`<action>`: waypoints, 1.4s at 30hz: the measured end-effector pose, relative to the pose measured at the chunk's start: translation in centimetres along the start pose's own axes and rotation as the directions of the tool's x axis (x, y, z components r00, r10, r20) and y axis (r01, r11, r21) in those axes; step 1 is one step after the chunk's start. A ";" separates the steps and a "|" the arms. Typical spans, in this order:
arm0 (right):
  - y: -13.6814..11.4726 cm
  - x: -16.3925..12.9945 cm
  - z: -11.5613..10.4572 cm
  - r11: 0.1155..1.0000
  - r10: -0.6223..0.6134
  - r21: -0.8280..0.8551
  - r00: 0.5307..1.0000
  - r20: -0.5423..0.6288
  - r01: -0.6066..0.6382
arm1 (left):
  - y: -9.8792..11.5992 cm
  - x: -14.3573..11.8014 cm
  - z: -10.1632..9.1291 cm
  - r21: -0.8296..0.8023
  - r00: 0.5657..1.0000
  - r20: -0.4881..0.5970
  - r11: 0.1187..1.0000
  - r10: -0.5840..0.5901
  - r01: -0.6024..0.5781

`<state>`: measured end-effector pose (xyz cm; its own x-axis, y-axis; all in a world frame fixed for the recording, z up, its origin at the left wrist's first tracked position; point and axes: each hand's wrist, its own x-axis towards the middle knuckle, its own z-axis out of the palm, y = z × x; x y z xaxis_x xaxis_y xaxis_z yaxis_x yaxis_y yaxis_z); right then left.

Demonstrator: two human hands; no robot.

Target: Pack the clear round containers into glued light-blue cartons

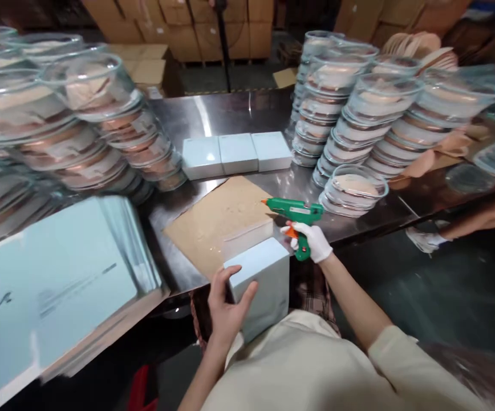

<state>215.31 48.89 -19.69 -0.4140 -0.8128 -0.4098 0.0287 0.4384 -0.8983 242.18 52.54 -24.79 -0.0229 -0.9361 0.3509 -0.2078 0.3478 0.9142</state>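
My right hand [313, 242], in a white glove, is wrapped round the handle of a green hot glue gun [294, 210]. The gun's orange nozzle points left above a sheet of brown cardboard [205, 220]. A pale white-blue box [267, 285] stands at the table's front edge, against my body, with a raised flap [250, 238] on its far side. My bare left hand [226, 299] grips this box at its left side, fingers at the top edge and thumb over the near face.
Three closed pale boxes [236, 153] stand in a row behind the cardboard. Tall stacks of clear round containers rise at left [85, 125] and right [358, 131]. Flat printed pale sheets [59, 285] are piled at left. Cartons [179, 28] fill the background; another person's leg [478, 222] shows at right.
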 end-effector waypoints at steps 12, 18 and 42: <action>-1.6 -2.9 -1.0 0.957 -0.224 -0.170 0.971 0.081 0.235 | -0.1 0.1 -0.1 -0.096 0.999 -0.030 0.995 0.035 -0.037; -0.1 -3.2 2.3 0.958 -0.141 0.286 0.892 0.430 0.014 | -0.6 -0.1 0.8 -0.124 0.999 0.025 0.992 -0.023 0.026; 4.7 -6.7 -2.9 0.980 -0.055 -0.128 0.819 0.572 0.155 | -0.4 3.1 -2.9 -0.152 0.969 -0.248 0.988 -0.011 -0.027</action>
<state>215.61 57.48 -20.70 0.1797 -0.9087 -0.3768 -0.1529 0.3525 -0.9232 245.02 49.69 -23.45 0.2232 -0.8978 0.3798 -0.0562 0.3771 0.9245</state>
